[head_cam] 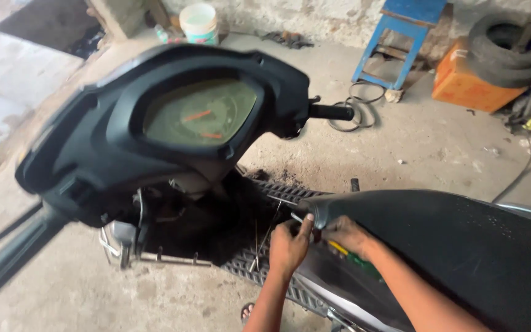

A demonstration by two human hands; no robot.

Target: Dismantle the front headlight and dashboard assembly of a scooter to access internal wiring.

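Working at the front tip of the long black vinyl scooter seat (437, 246), I have both hands pressed close together just beneath its nose. My left hand (289, 245) is curled with the thumb up against the seat's underside edge; my right hand (346, 235) is folded beside it, fingers bent inward. A thin silvery metal rod (297, 217) shows just above the left thumb, and a slim tool with a yellow-and-green handle (346, 253) lies under the right wrist — whether either hand truly grips one of these I cannot tell, since the fingers hide the contact. The seat looks padded and yielding on top yet stiff at its rim, so the firm lower edge is, in my judgement, the place to take hold; the skin is smooth and may slip. Ahead stands the black plastic handlebar cowl with its greenish instrument dial (199, 114), above the ribbed grey footboard (259, 264) — both rigid.
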